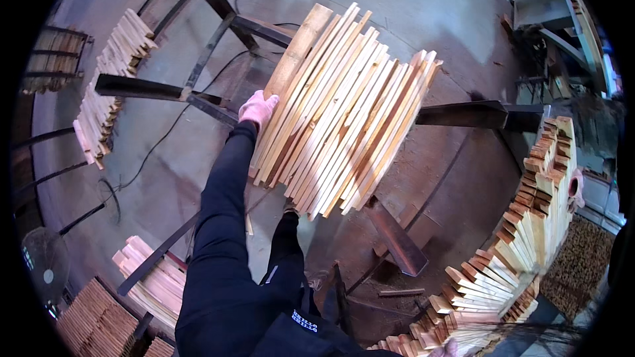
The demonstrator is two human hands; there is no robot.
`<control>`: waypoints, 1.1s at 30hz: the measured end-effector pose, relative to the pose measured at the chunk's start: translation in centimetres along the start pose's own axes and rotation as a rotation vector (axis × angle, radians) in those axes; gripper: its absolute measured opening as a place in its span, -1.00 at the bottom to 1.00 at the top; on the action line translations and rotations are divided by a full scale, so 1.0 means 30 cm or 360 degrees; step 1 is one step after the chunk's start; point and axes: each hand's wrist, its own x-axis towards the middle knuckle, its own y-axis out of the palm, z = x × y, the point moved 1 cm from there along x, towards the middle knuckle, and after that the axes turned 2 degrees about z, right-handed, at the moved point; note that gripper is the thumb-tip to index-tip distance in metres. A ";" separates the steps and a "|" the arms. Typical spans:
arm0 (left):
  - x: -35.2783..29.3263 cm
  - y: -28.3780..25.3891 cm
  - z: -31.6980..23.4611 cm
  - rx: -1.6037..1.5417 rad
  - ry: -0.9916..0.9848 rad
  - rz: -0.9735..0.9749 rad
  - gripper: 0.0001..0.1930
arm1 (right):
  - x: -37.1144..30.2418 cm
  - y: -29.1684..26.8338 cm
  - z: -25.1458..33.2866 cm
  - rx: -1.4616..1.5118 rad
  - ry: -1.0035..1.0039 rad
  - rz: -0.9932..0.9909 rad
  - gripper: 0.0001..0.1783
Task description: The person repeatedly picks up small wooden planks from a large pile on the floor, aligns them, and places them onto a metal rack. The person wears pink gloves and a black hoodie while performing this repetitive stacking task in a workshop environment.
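In the middle, a layer of long, narrow wooden boards point(350, 112) lies side by side across a dark metal frame, with uneven ends. My left arm, in a black sleeve, reaches up to the layer's left edge. There my left hand point(258, 109) is closed on the outermost wooden board point(297, 53), which looks wider and browner than the others. At the bottom edge, beside a stack of boards on the right, a small pinkish patch appears to be my right hand point(447, 349). It is mostly cut off, and its fingers cannot be made out.
A long stack of board pieces point(509, 264) curves along the right side. Dark metal beams point(397, 238) stick out from the frame. More board stacks point(116, 82) stand at left and lower left point(149, 271). Cables point(149, 152) run over the floor. A fan point(46, 268) stands lower left.
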 end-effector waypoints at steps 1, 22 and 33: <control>-0.035 0.021 -0.074 -0.0117 0.0077 -0.0074 -0.31 | -0.025 -0.031 0.013 -0.0032 0.0060 0.0011 -0.52; -1.325 -0.092 -0.589 -0.0599 0.1918 0.0112 -0.48 | -1.493 -0.262 -0.084 -0.0163 0.2199 -0.0363 -0.59; -3.440 0.632 -0.032 0.0527 0.2349 0.2718 -0.48 | -3.193 0.282 -0.190 -0.0018 0.3608 0.0127 -0.04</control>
